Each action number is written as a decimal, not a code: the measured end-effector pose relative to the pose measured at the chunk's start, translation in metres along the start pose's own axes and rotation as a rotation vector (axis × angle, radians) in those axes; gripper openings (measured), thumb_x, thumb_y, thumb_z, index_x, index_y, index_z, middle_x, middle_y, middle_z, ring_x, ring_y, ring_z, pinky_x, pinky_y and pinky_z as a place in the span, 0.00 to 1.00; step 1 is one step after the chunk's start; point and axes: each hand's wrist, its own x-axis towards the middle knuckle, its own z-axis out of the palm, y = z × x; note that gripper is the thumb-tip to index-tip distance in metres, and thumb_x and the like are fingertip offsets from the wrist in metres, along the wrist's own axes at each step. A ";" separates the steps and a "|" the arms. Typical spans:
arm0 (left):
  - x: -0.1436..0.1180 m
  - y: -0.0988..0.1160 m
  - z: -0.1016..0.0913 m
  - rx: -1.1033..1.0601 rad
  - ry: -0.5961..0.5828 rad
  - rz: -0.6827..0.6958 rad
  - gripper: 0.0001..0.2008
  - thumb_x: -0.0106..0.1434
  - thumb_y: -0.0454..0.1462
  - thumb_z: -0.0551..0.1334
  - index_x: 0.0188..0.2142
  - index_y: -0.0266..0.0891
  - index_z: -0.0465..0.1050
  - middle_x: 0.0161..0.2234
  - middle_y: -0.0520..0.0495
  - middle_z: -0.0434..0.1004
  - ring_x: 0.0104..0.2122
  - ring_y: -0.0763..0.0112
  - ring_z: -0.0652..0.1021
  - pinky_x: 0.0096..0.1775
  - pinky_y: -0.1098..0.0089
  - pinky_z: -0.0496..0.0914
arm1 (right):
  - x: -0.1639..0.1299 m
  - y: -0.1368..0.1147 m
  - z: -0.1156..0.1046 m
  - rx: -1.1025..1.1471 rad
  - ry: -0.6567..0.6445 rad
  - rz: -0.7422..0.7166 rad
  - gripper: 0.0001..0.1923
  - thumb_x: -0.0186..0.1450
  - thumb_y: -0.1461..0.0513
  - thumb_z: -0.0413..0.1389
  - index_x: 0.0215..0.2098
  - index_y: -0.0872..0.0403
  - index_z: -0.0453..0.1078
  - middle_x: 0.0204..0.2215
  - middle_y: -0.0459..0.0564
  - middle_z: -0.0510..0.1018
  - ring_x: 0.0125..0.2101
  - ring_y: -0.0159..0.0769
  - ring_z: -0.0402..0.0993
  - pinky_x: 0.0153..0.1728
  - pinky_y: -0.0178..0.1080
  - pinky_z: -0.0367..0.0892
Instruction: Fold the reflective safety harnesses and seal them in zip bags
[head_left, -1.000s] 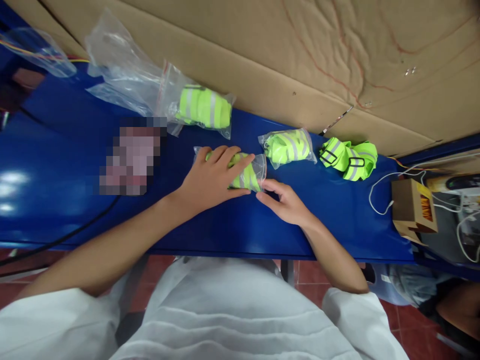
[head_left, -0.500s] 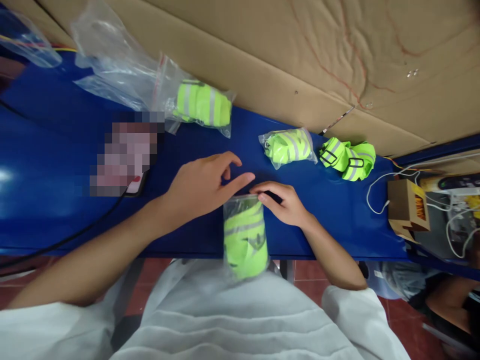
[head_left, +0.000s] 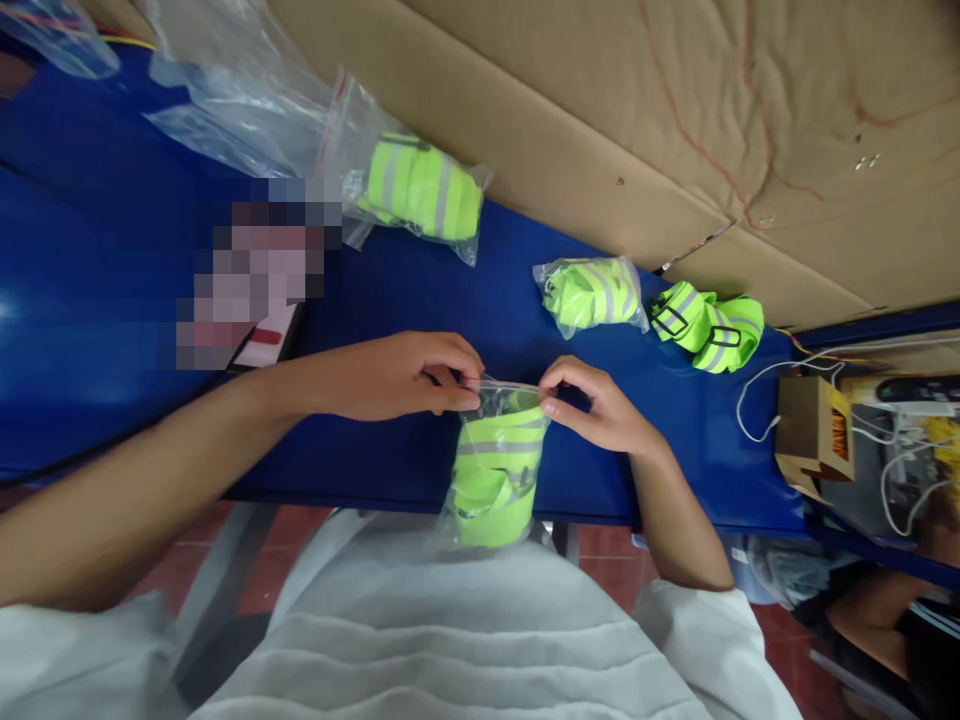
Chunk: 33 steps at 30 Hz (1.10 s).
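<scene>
Both hands have closed onto the top edge of the clear plastic zip bag stuffed with a folded neon-yellow reflective vest, where half a second ago they hovered just above its mouth with fingers loose. The left hand now pinches the bag's left upper corner between thumb and fingertips, and the right hand pinches the right upper corner the same way, so the bag's mouth is stretched flat between them. The bag hangs down from that grip over the near edge of the glossy blue table, its lower end in front of the person's white garment (the view itself has also shifted a little, so everything on the table sits slightly differently in the picture).

Farther back on the table, left of centre, lies a second clear bag holding a folded neon-yellow vest with grey reflective stripes, with loose empty clear plastic bags crumpled beside it to the left. To the right, a smaller bagged neon-yellow vest rests just beside an unbagged rolled neon-yellow vest with black buckles; both are well apart from the hands. A pixelated, blurred patch covers something on the table's left part. Brown corrugated cardboard sheets lean along the far side. At the right edge sit a small brown cardboard box and tangled white cables.
</scene>
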 end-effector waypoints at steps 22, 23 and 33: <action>0.025 0.025 0.063 -0.313 0.609 0.025 0.08 0.68 0.41 0.64 0.36 0.41 0.68 0.36 0.48 0.78 0.36 0.67 0.80 0.38 0.68 0.75 | -0.009 -0.012 0.023 0.267 -0.276 -0.049 0.33 0.76 0.56 0.57 0.75 0.53 0.55 0.58 0.56 0.77 0.56 0.35 0.76 0.59 0.39 0.72; 0.025 0.026 0.066 -0.335 0.619 0.030 0.09 0.68 0.43 0.64 0.37 0.41 0.68 0.36 0.48 0.78 0.36 0.67 0.80 0.38 0.68 0.75 | -0.008 -0.013 0.025 0.297 -0.261 -0.043 0.32 0.76 0.57 0.57 0.74 0.52 0.56 0.60 0.56 0.77 0.59 0.37 0.74 0.62 0.40 0.70; 0.026 0.020 0.054 -0.556 0.378 -0.182 0.27 0.64 0.51 0.69 0.57 0.42 0.67 0.40 0.48 0.84 0.37 0.66 0.83 0.35 0.71 0.74 | -0.012 0.001 0.028 0.379 0.115 0.097 0.24 0.69 0.56 0.66 0.62 0.49 0.71 0.60 0.53 0.79 0.60 0.41 0.77 0.62 0.43 0.71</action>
